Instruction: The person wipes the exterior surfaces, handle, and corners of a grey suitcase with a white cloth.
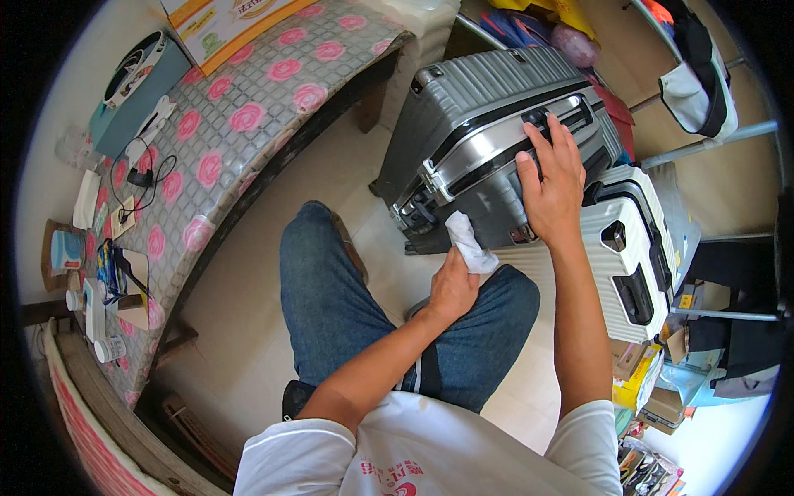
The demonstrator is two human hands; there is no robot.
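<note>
A dark grey hard-shell suitcase with ribbed sides, metal latches and a carry handle stands tilted in front of me. My right hand rests on its frame near the black handle recess, fingers spread, with nothing seen in its grasp. Lower down, my left hand is closed on a crumpled white cloth, held above my knees close to the suitcase's lower edge. Whether the cloth touches the shell I cannot tell. The palms of both hands are hidden.
To the right stands a white ribbed suitcase. A table with a rose-patterned cover runs along the left, bearing a box, a cable and small containers. Metal rack bars and piled boxes lie at the right.
</note>
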